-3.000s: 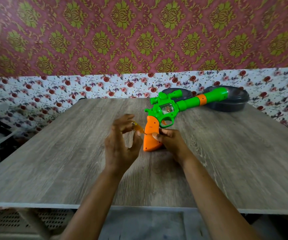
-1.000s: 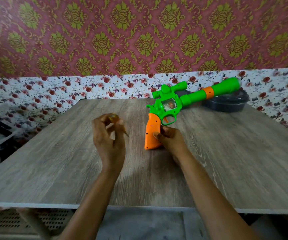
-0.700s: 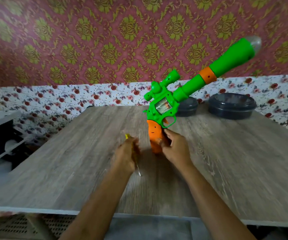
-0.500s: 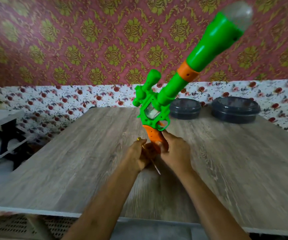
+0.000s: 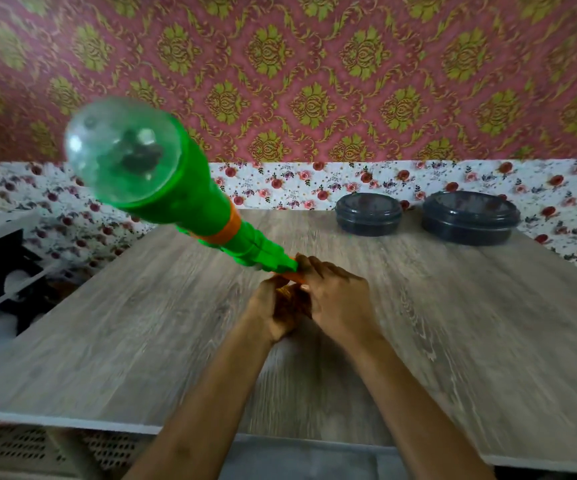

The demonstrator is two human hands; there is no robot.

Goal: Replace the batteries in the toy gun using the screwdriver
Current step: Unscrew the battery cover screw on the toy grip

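Swinging over in the last half second, the barrel of the green-and-orange plastic toy gun [image 5: 207, 216] has tipped from up and right, against the wallpaper, to up and left toward your head. Both your hands have stayed at its grip.

Your right hand [image 5: 340, 303] has its fingers [image 5: 314, 268] curled over the orange grip and clamped on it. Only a sliver of orange shows between them and the green body. Your left hand [image 5: 269, 315] touches the right one on its left side. Its fingers [image 5: 268, 289] are curled inward round a small amber-handled screwdriver [image 5: 288, 292], which shows only as a blurred amber patch between the two hands. The shaft is hidden.

From your fingers the gun rises clear of the grey wood-grain surface [image 5: 141, 341]. It runs past an orange ring [image 5: 231, 226] to a wide green muzzle capped by a clear plastic dome [image 5: 122, 150] that faces you. You hold it in the air over the middle of the surface. Its body is too blurred to read any marking.

At the back right of the surface stand a smaller dark round lidded container [image 5: 368, 214] and a larger dark round lidded container [image 5: 470, 218], side by side and apart from each other. Both are well away from your hands.
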